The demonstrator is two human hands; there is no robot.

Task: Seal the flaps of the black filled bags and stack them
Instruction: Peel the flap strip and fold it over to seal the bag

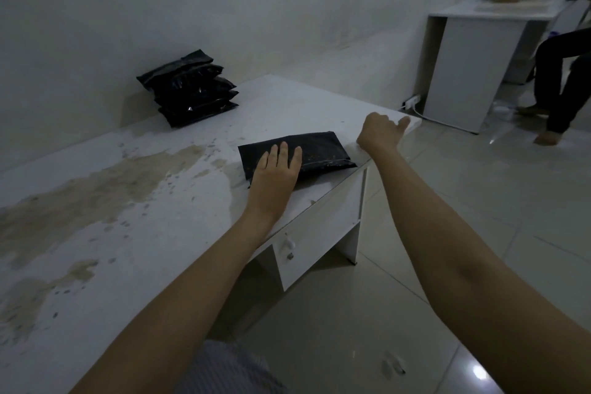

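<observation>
A flat black filled bag (319, 150) lies near the right front corner of the white table (179, 201). My left hand (276, 169) rests palm down on the bag's left end, fingers stretched out. My right hand (380, 133) hovers just past the bag's right end at the table edge. Its fingers are curled in and the thumb sticks out; I cannot see whether anything is between them. A stack of several black filled bags (188, 89) sits at the far side of the table against the wall.
The tabletop carries large brown stains (96, 192). A drawer front (307, 249) hangs below the table edge. On the tiled floor to the right stand a second white desk (473, 61) with a cardboard box, and a seated person's legs (559, 86).
</observation>
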